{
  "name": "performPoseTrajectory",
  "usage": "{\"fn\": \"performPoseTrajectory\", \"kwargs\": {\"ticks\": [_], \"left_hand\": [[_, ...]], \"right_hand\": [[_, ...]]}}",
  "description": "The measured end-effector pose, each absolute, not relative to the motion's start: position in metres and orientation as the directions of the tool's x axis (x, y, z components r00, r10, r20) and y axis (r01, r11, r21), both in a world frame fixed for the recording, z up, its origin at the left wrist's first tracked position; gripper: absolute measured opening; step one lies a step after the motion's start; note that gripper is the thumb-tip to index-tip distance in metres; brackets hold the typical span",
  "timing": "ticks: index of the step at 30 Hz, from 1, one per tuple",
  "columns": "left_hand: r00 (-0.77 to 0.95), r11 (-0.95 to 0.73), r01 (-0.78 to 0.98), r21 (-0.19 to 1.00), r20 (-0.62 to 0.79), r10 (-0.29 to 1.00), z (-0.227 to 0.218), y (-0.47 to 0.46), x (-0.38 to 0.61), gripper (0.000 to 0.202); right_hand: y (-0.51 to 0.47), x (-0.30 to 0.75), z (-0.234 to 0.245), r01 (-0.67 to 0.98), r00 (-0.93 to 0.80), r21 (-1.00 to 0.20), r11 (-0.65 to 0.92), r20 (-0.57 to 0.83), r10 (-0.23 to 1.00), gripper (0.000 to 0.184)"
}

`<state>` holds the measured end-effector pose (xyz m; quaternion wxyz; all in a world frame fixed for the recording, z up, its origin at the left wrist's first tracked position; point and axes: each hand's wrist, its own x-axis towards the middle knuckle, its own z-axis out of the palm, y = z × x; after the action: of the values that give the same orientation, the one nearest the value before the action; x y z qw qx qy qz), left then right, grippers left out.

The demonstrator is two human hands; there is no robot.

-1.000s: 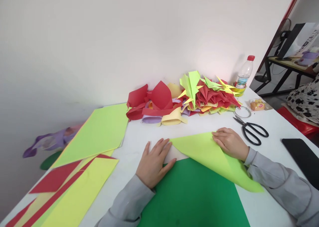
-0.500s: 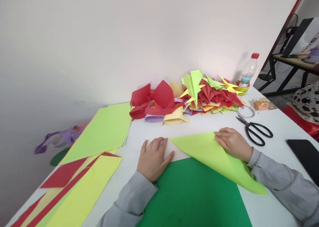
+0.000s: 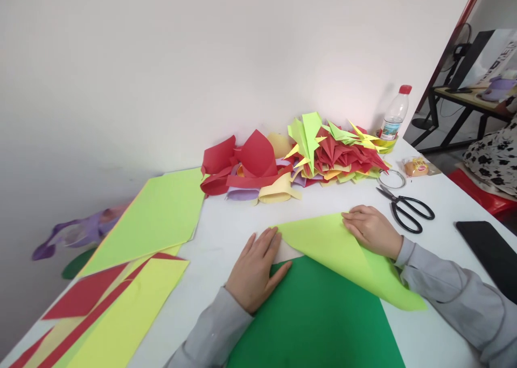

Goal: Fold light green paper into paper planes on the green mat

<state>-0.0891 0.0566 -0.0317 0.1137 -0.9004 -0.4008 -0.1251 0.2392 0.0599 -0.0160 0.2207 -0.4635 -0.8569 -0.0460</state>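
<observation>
Under my left hand (image 3: 258,271), which lies flat with fingers stretched out, are the left corner of a dark green sheet (image 3: 319,319) and a small beige piece (image 3: 286,253). Its fingertips touch the left tip of a lime-yellow sheet (image 3: 327,236). That sheet lies slantwise over the green one, with its lower right part curling up. My right hand (image 3: 374,230) pinches the far edge of the lime-yellow sheet between thumb and fingers. Black-handled scissors (image 3: 406,209) lie just beyond my right hand, blades pointing away to the left.
Large lime sheets (image 3: 161,212) and red and yellow strips (image 3: 133,314) cover the table's left side. Folded coloured pieces (image 3: 335,152) are heaped against the wall. At right are a bottle (image 3: 393,115), a tape ring (image 3: 391,179), a wrapped snack (image 3: 416,167) and a black flat device (image 3: 488,255).
My left hand has slid right and forward onto the tip of the lime-yellow sheet. My right hand keeps its pinch. The whole view has shifted slightly.
</observation>
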Motion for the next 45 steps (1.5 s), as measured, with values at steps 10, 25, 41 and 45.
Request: {"fn": "performPoseTrajectory", "kwargs": {"ticks": [10, 25, 41, 45], "left_hand": [[0.746, -0.771, 0.637, -0.007, 0.257, 0.614, -0.029, 0.039, -0.076, 0.063], [0.781, -0.801, 0.598, -0.012, 0.232, 0.58, -0.037, 0.025, -0.071, 0.076], [0.794, -0.801, 0.597, 0.052, 0.103, 0.599, -0.018, 0.044, -0.063, 0.064], [0.807, -0.812, 0.581, 0.051, 0.098, 0.583, -0.019, 0.035, -0.059, 0.071]], "right_hand": [[0.061, 0.239, -0.014, 0.809, -0.485, -0.131, 0.573, 0.404, 0.776, 0.032], [0.06, 0.237, -0.01, 0.823, -0.469, -0.156, 0.546, 0.356, 0.808, 0.034], [0.064, 0.229, -0.016, 0.868, -0.385, -0.133, 0.479, 0.431, 0.816, 0.032], [0.064, 0.23, -0.017, 0.866, -0.375, -0.152, 0.477, 0.435, 0.819, 0.032]]}}
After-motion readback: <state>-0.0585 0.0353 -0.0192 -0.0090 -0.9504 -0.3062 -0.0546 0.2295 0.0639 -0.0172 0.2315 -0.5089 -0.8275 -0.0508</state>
